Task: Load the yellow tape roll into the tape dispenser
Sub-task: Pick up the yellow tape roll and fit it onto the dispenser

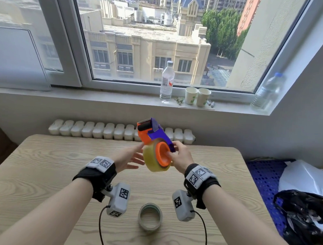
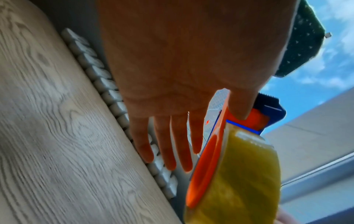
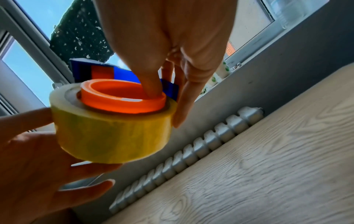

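Note:
The orange and blue tape dispenser (image 1: 152,133) is held in the air above the wooden table (image 1: 59,163). The yellow tape roll (image 1: 154,162) sits around its orange hub (image 1: 162,153). My right hand (image 1: 174,151) pinches the dispenser, thumb inside the hub (image 3: 122,97) and fingers behind the blue side plate (image 3: 170,87). My left hand (image 1: 137,157) is open with straight fingers, touching the left side of the roll (image 3: 113,133). In the left wrist view the left thumb (image 2: 241,104) rests on the dispenser's orange body (image 2: 206,166) beside the roll (image 2: 245,174).
A grey tape roll (image 1: 150,219) lies on the table near me. A white radiator (image 1: 99,131) runs behind the table's far edge. On the sill stand a water bottle (image 1: 167,81) and two paper cups (image 1: 197,96). A black bag (image 1: 302,222) and blue crate (image 1: 263,176) are at right.

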`<state>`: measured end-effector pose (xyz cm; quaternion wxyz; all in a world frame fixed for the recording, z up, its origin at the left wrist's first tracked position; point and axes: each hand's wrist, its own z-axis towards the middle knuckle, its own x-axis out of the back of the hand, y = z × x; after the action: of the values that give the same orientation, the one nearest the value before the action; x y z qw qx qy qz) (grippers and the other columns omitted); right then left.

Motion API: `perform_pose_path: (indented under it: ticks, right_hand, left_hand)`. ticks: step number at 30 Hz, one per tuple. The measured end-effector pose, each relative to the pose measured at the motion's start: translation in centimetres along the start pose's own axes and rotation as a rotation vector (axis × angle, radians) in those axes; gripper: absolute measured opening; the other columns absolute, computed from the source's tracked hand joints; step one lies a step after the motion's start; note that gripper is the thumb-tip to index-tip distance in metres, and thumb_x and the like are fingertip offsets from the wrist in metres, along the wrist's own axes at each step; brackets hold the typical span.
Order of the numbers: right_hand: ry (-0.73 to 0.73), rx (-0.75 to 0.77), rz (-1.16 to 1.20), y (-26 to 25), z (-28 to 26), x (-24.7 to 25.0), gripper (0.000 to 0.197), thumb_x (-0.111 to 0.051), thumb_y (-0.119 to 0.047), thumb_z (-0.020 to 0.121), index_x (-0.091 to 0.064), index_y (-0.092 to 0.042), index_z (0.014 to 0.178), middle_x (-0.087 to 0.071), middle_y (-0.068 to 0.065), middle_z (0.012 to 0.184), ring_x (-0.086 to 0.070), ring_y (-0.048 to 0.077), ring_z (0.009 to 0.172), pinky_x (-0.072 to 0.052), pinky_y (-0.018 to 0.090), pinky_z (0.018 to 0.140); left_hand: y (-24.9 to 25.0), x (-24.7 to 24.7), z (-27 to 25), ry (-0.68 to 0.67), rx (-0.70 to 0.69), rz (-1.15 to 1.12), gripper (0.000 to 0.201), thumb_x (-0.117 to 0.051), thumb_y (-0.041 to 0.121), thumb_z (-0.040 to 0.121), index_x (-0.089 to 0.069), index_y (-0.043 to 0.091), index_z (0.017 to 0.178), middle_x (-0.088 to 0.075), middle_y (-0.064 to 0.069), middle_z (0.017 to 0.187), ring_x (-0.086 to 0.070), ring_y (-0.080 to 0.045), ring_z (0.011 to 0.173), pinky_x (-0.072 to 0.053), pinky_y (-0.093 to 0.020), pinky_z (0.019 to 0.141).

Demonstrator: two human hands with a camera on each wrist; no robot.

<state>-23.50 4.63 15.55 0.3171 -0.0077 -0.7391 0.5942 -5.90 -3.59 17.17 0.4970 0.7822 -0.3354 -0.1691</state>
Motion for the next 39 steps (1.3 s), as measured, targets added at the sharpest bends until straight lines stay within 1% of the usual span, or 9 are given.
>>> perform_pose_path:
  ticks: [5, 11, 15, 19, 25, 28, 31, 34, 39]
  right_hand:
    - [-0.048, -0.078, 0.234, -0.9, -0.3, -0.6, 0.021, -0.066, -0.011, 0.075, -0.056, -0.022, 0.091, -0.061, 0.010, 0.093, -0.064, 0.036, 0.089, -0.054, 0.057, 0.077]
    - [-0.138, -0.154, 0.374, -1.2, -0.8, -0.6, 0.023, -0.058, -0.006, 0.089, -0.052, -0.004, 0.111, -0.059, 0.017, 0.101, -0.063, 0.025, 0.081, -0.058, 0.036, 0.064]
    - [-0.167, -0.173, 0.250, -0.9, -0.4, -0.4, 0.039, -0.058, -0.026, 0.090, -0.052, -0.003, 0.121, -0.061, 0.012, 0.105, -0.062, 0.021, 0.084, -0.054, 0.036, 0.074]
    - [0.025, -0.091, 0.143, -1.0, 0.0, 0.2, 0.037, -0.057, -0.041, 0.087, -0.055, -0.011, 0.109, -0.062, 0.006, 0.106, -0.060, 0.021, 0.098, -0.052, 0.039, 0.088]
    - [-0.267, -0.152, 0.467, -2.4, -0.8, -0.1, 0.042, -0.061, -0.023, 0.089, -0.044, -0.005, 0.123, -0.060, 0.015, 0.105, -0.060, 0.026, 0.088, -0.053, 0.036, 0.076]
    - [-0.266, -0.091, 0.481, -2.2, -0.8, -0.4, 0.047, -0.064, -0.012, 0.086, -0.040, -0.009, 0.126, -0.061, 0.018, 0.110, -0.064, 0.022, 0.085, -0.054, 0.028, 0.064]
    - [-0.256, -0.061, 0.467, -2.2, -0.7, -0.4, 0.043, -0.062, -0.014, 0.088, -0.041, -0.012, 0.126, -0.062, 0.015, 0.103, -0.063, 0.019, 0.077, -0.055, 0.029, 0.063]
    - [-0.213, -0.011, 0.436, -2.3, -0.5, -0.7, 0.032, -0.056, -0.020, 0.092, -0.047, -0.014, 0.122, -0.062, 0.009, 0.092, -0.060, 0.017, 0.067, -0.053, 0.028, 0.056]
    - [-0.182, -0.027, 0.418, -2.5, -0.2, -0.7, 0.024, -0.048, -0.025, 0.096, -0.056, -0.009, 0.112, -0.060, 0.008, 0.079, -0.056, 0.020, 0.061, -0.047, 0.028, 0.049]
  left_hand:
    - [1.2, -1.0, -0.4, -0.129, -0.044, -0.176, 0.031, -0.044, 0.039, 0.092, -0.060, 0.018, 0.108, -0.070, -0.001, 0.101, -0.062, -0.016, 0.097, -0.044, -0.035, 0.086]
    - [2.2, -1.8, -0.9, -0.294, -0.078, -0.336, 0.035, -0.048, 0.028, 0.085, -0.061, 0.012, 0.113, -0.071, -0.005, 0.106, -0.068, -0.018, 0.096, -0.047, -0.038, 0.084]
    - [2.1, -2.6, -0.8, -0.246, -0.100, -0.335, 0.034, -0.042, 0.025, 0.093, -0.059, 0.008, 0.117, -0.070, -0.009, 0.100, -0.066, -0.023, 0.091, -0.048, -0.044, 0.088]
    - [1.7, -3.1, -0.7, -0.170, -0.113, -0.274, 0.035, -0.039, 0.026, 0.098, -0.054, 0.005, 0.121, -0.067, -0.010, 0.096, -0.065, -0.023, 0.088, -0.051, -0.039, 0.080]
    - [1.5, -3.9, -0.3, -0.122, -0.128, -0.223, 0.043, -0.032, 0.037, 0.099, -0.050, 0.010, 0.127, -0.065, -0.014, 0.106, -0.063, -0.024, 0.092, -0.050, -0.038, 0.081]
    - [1.7, -3.9, -0.3, -0.144, -0.116, -0.215, 0.046, -0.024, 0.046, 0.098, -0.055, 0.020, 0.120, -0.067, -0.010, 0.114, -0.063, -0.026, 0.100, -0.046, -0.042, 0.093]
    - [1.8, -3.7, -0.3, -0.186, -0.111, -0.205, 0.043, -0.033, 0.047, 0.096, -0.057, 0.018, 0.118, -0.068, -0.008, 0.103, -0.064, -0.023, 0.093, -0.049, -0.037, 0.085]
    - [1.6, -3.6, -0.4, -0.239, -0.166, -0.203, 0.041, -0.062, 0.027, 0.081, -0.057, 0.009, 0.116, -0.065, -0.008, 0.094, -0.062, -0.019, 0.083, -0.049, -0.031, 0.076]
    - [1.1, -3.5, -0.3, -0.251, -0.183, -0.191, 0.041, -0.055, -0.011, 0.081, -0.050, 0.004, 0.119, -0.064, -0.012, 0.098, -0.063, -0.022, 0.088, -0.050, -0.032, 0.078]
